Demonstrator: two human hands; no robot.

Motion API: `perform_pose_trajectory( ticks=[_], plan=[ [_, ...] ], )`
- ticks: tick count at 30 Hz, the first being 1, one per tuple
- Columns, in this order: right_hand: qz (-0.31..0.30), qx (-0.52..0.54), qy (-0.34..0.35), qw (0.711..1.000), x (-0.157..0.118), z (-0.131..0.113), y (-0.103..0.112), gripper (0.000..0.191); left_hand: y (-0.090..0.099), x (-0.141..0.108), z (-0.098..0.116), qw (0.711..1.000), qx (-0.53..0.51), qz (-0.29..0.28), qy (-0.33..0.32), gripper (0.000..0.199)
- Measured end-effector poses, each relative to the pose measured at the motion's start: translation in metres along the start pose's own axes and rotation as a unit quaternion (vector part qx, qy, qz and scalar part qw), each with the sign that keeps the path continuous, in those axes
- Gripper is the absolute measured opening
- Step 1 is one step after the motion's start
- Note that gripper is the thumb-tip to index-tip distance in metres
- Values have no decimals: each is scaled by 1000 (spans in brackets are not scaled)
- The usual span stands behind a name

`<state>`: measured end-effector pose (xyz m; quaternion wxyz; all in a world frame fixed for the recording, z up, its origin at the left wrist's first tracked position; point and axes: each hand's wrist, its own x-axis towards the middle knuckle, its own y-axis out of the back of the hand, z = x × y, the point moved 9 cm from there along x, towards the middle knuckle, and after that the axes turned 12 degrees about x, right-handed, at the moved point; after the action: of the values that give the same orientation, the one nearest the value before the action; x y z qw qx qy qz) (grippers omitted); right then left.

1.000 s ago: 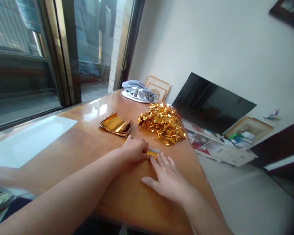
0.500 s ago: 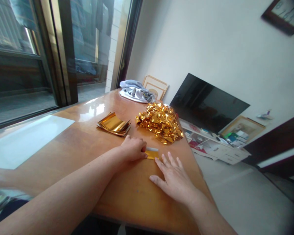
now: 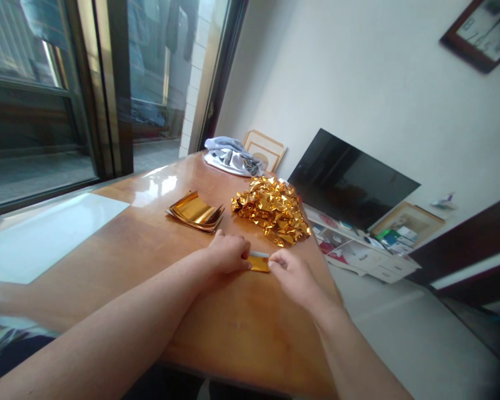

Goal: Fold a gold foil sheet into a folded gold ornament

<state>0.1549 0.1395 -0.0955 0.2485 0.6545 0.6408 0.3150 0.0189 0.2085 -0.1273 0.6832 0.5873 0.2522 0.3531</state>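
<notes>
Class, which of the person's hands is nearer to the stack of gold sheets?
Left. The left hand is just on the near right side of the stack of gold sheets; the right hand is farther off, to the right.

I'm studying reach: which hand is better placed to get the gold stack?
Probably the left hand: the gold stack lies just beyond it; the right hand, across the gold strip, is farther.
</notes>
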Motion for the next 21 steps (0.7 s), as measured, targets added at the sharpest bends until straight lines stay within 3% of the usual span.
perform_pose_trajectory(
  ticks=[3, 7, 15, 21],
  plan=[
    [-17, 60, -56, 996, 18, 9, -21, 8, -1, 0, 1, 1000, 5, -2, -1, 29],
    [-77, 82, -133, 985, 28, 26, -43, 5, 0, -1, 0, 1000, -5, -5, -7, 26],
    [-116, 59, -172, 977, 35, 43, -52, 10, -2, -4, -8, 998, -21, -35, -54, 23],
    [-132, 59, -181, 973, 39, 43, -62, 14, -6, -2, -10, 995, -11, -52, -81, 21]
  ],
)
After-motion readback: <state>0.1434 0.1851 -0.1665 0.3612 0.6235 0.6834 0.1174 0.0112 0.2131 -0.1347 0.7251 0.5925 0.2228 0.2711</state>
